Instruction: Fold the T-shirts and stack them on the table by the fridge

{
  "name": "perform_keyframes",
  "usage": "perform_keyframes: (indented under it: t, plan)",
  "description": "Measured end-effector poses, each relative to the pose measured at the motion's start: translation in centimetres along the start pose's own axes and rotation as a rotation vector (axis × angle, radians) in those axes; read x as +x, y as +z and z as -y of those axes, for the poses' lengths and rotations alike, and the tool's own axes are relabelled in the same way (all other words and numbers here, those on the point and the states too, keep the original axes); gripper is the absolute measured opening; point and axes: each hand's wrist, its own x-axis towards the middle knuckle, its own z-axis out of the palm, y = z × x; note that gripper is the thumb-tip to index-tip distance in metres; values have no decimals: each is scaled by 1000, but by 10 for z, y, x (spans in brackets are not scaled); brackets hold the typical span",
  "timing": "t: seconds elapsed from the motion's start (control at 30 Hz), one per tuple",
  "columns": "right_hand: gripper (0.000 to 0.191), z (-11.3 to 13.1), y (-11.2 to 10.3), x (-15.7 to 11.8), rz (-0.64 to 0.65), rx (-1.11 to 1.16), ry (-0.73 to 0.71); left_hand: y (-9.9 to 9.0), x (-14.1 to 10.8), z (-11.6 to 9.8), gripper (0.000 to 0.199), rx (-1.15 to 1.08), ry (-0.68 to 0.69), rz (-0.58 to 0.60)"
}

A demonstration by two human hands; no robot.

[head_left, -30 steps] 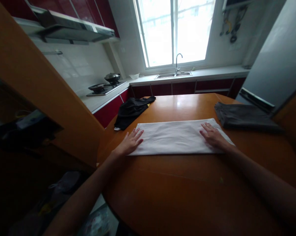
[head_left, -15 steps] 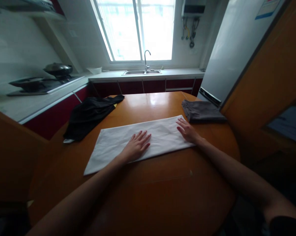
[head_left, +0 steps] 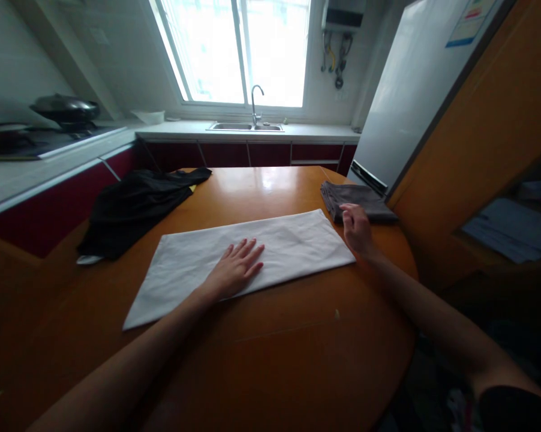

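Left hand (head_left: 235, 269) flat on white cloth (head_left: 292, 243), fingers spread, no grip. Right hand (head_left: 357, 231) part-curled off its right end; can't tell if gripping. Cloth mid-bench (head_left: 288, 348), long axis left-right, right end angled away toward folded grey cloth (head_left: 376, 207). Black garment (head_left: 131, 207) far left.

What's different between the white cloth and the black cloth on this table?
The white cloth lies flat with straight edges, while the black cloth is loosely rumpled with an uneven outline. The left hand rests on the white cloth; no hand touches the black cloth. Both lie on the wooden table.
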Motion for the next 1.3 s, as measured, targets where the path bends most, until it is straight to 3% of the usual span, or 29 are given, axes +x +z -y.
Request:
perform_keyframes:
  t: [0.07, 0.17, 0.23, 0.33, 0.43, 0.53, 0.63, 0.77, 1.0, 1.3]
  plan:
    - [40, 2, -2, -3, -63, -10, 69, 0, 0, 0, 65, 3, 3, -4]
    - [26, 5, 1, -16, 169, -15, 6, 0, -1, 0, 64, 4, 6, -12]
    - [20, 5, 2, -19, 242, -13, 22, 1, -1, 0, 64, 8, 6, -11]
    - [19, -1, -3, -4, 188, 24, 296, 0, 0, 0, 63, 12, 6, -11]
    - [15, -10, -9, 16, 271, 114, 603, -6, 2, -2, 63, -9, -5, 6]
    - [8, -14, -10, 24, 386, 192, 728, -19, 1, -12, 65, -25, -2, 8]
    - [10, -13, -9, 24, 489, 271, 820, -27, -6, -29, 63, -50, 145, -21]
    - [18, -11, -9, 30, 588, 337, 897, -27, -16, -50, 61, -106, 325, 87]
    - [20, -9, -4, 45, 690, 280, 975, -27, -20, -65, 63, -160, 386, 79]
    - [23, -10, -1, 53, 841, 357, 1044, -20, -21, -63, 64, -195, 395, 92]
